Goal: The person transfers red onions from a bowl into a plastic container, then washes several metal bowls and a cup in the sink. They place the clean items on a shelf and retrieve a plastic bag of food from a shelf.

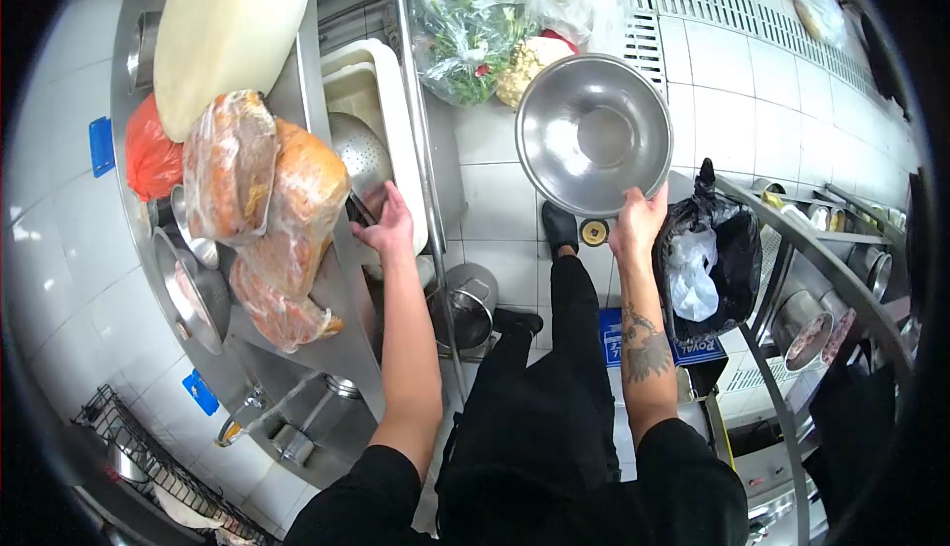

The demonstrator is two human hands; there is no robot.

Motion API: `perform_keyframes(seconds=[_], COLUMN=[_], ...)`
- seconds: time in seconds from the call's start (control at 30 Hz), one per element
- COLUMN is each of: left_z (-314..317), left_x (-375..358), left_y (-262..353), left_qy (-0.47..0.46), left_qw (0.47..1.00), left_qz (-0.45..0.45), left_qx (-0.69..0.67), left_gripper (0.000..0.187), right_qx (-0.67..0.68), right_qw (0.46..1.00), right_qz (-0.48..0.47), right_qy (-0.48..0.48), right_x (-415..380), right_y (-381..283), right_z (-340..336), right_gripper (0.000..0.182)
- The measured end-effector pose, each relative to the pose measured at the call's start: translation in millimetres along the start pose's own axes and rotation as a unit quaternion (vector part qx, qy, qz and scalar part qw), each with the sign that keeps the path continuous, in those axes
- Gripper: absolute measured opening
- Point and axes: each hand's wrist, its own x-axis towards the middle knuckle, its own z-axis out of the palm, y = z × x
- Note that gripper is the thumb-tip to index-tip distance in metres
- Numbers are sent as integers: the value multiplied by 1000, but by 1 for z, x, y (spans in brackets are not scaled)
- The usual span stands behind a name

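A wide stainless steel mixing bowl [594,136] is held out over the floor, its inside facing up. My right hand [638,222] grips its near rim, thumb on the inner edge. My left hand [389,222] is at the metal counter's edge, palm up with thumb and fingers apart. Between them is the dark handle end of a perforated steel ladle [358,150]. The ladle's bowl rests in a white plastic tub [394,81] beside the counter.
Plastic-wrapped brown-orange bundles [297,185] and a pale round board [233,32] lie on the left counter. Bagged greens [470,37] and a cauliflower [534,66] sit on the tiled floor ahead. A black-lined bin [732,259] and metal rack [841,249] stand at right, a steel pot [470,299] below.
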Motion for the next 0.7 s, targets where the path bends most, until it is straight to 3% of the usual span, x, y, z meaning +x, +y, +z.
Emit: perform_keyframes(seconds=[0.03,0.13,0.23,0.27,0.37,0.47,0.6,0.7], left_z=[8,-2,-12,-10,-20,-36,-39,-25], left_x=[0,50,83,78,94,113,91,39], left_y=[-3,15,48,48,44,43,40,19], left_qy=[-44,8,50,74,14,-32,-1,47], left_qw=[999,999,976,967,997,999,995,974], left_qz=[21,-47,-192,-198,-69,-21,55,146], left_qx=[-24,-22,-85,-142,-26,25,77,165], left_gripper=[82,71,57,56,58,63,65,49], right_qx=[5,-22,57,22,10,6,-32,-32], right_qw=[1000,999,997,998,997,993,991,989], right_qz=[-9,-30,-41,-35,-6,-36,-11,7], right_qy=[-5,-27,-41,-55,-73,-113,-127,-141], right_x=[5,14,13,16,17,20,24,27], right_y=[2,6,-5,-2,-11,-12,-1,8], right_z=[9,35,68,70,86,90,90,85], right_gripper=[65,68,57,58,57,57,59,62])
